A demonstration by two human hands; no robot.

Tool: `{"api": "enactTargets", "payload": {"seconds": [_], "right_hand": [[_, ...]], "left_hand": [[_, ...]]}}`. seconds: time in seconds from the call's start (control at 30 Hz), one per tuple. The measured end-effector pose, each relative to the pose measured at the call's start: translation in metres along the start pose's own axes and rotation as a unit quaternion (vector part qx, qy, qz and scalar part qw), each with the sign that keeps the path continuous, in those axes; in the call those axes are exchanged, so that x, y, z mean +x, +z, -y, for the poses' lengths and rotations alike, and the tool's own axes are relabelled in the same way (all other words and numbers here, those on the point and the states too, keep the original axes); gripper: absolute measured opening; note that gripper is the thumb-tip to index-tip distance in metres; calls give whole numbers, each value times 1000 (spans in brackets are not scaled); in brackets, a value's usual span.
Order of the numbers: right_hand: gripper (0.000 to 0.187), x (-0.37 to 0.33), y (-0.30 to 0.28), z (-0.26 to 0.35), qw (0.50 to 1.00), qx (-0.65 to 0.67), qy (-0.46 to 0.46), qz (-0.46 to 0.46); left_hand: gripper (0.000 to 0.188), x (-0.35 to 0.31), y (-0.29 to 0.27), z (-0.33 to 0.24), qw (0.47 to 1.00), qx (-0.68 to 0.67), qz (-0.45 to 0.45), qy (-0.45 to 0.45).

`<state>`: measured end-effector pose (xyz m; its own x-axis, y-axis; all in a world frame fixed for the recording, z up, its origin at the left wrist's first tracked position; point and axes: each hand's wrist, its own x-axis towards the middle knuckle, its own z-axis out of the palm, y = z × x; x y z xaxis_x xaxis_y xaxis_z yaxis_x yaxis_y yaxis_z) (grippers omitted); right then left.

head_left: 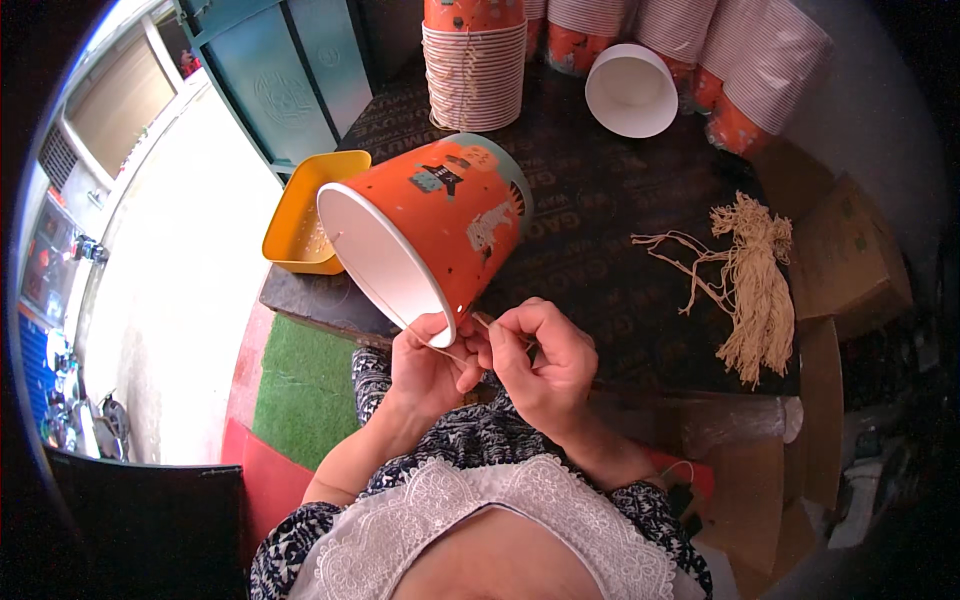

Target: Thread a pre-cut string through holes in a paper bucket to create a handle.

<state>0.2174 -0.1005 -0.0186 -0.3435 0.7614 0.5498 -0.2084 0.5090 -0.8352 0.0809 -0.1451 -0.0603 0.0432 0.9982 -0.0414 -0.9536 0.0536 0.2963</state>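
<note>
An orange paper bucket (405, 205) with printed figures lies tilted on the table, its white-rimmed mouth turned toward me and to the left. My left hand (425, 370) is closed at the lower part of the rim, thumb against the edge. A thin pale cord (437, 350) runs over its fingers. Just right of the rim, my right hand (545, 365) pinches the cord close to a small hole in the bucket's side. Parts of the fingertips are hidden behind each other. To the right lies a bundle of beige cords (757, 295), several strands straggling left.
A yellow tray (290, 215) holding small bits stands left of the bucket on the dark printed table (600, 240). Stacked buckets (475, 75) rise at the back, near a single white-mouthed bucket (632, 92) and plastic-wrapped stacks (765, 70). Cardboard boxes (850, 260) sit at the right.
</note>
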Motion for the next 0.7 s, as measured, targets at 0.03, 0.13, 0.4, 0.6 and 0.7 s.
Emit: {"api": "enactTargets", "payload": {"seconds": [0.03,0.13,0.4,0.6,0.7], "right_hand": [[9,1,0,1,1000,-13,-21,5],[9,2,2,1,1000,-18,-21,1],[9,4,3,9,1000,-12,-2,4],[10,5,3,12,1000,-12,5,2],[10,6,2,14,1000,-14,3,3]], "left_hand": [[33,0,-1,0,1000,8,1,3],[33,0,-1,1,1000,14,-8,-1],[34,0,-4,1,999,5,-34,-5],[33,0,-4,1,999,14,-45,-6],[33,0,-4,1,999,29,-35,-19]]}}
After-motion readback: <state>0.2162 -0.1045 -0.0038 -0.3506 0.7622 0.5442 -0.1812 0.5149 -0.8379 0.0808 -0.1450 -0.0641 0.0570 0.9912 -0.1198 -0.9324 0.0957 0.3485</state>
